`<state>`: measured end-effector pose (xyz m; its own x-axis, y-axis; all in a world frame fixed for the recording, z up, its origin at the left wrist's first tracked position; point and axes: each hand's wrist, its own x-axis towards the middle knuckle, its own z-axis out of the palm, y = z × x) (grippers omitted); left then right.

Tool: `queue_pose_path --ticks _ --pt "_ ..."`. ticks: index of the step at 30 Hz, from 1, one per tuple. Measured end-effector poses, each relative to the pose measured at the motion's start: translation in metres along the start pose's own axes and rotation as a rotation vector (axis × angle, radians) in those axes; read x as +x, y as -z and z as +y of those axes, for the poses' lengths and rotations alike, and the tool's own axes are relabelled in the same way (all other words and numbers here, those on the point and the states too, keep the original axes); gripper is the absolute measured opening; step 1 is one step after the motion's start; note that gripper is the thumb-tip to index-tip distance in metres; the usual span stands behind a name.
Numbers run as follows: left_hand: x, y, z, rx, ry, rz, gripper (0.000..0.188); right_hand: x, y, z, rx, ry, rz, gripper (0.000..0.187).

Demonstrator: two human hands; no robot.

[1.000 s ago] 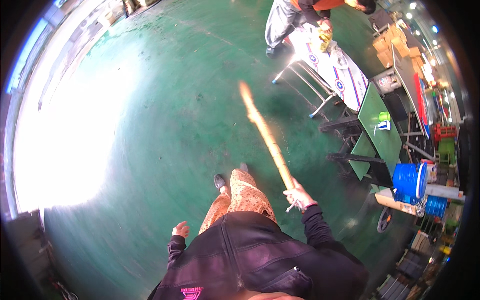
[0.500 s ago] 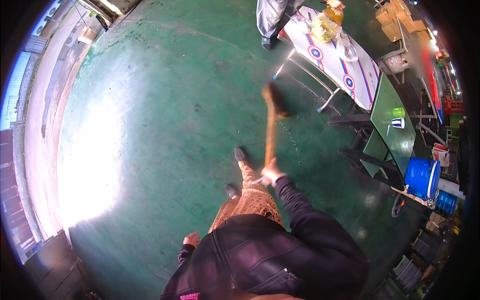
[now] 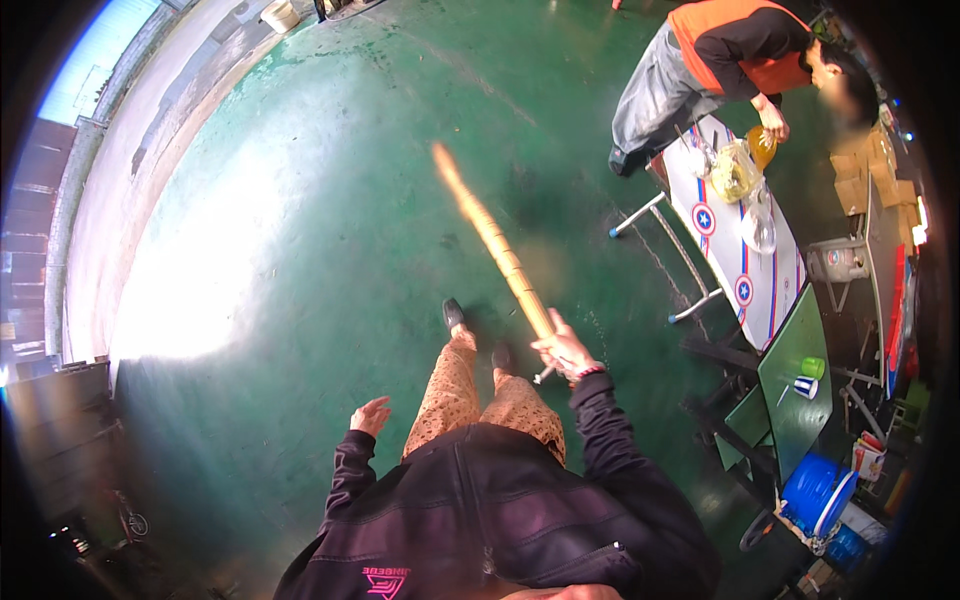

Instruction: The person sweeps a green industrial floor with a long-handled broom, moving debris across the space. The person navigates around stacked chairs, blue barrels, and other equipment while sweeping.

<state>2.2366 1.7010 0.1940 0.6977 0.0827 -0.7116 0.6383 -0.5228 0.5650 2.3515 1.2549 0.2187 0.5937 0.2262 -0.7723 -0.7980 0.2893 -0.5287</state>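
My right hand (image 3: 563, 345) is closed around the lower end of a long yellow-brown stick with dark bands (image 3: 497, 245). It slants away to the far left, off the floor as far as I can tell, and its tip is blurred. A small white piece (image 3: 543, 376) shows beside that hand; I cannot tell what it is. My left hand (image 3: 370, 415) hangs at my side, fingers loosely apart, holding nothing.
At the far right a person in an orange vest (image 3: 725, 35) leans over a white patterned table (image 3: 690, 205) with a clear bag of yellow stuff (image 3: 735, 172). Nearer stand a green table (image 3: 790, 430) and a blue drum (image 3: 815, 490). Green floor (image 3: 330, 270) spreads ahead.
The stick has swung from pointing straight ahead to slanting left. My view has turned, showing more of the other person. My feet have stepped, and my left hand shows more fully.
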Motion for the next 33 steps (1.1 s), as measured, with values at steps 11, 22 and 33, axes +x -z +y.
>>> queue_pose_path --ticks 11,22,33 --pt "0.051 0.013 -0.131 0.011 0.377 -0.204 0.032 0.149 0.086 -0.145 0.129 0.157 0.221 0.018" --pt "0.217 0.129 0.072 -0.28 0.217 -0.135 0.037 0.22 -0.18 -0.085 0.138 -0.285 -0.258 0.07" --pt "0.288 0.193 0.079 -0.35 0.338 -0.187 0.037 0.218 -0.19 -0.228 0.064 0.029 -0.127 0.08"
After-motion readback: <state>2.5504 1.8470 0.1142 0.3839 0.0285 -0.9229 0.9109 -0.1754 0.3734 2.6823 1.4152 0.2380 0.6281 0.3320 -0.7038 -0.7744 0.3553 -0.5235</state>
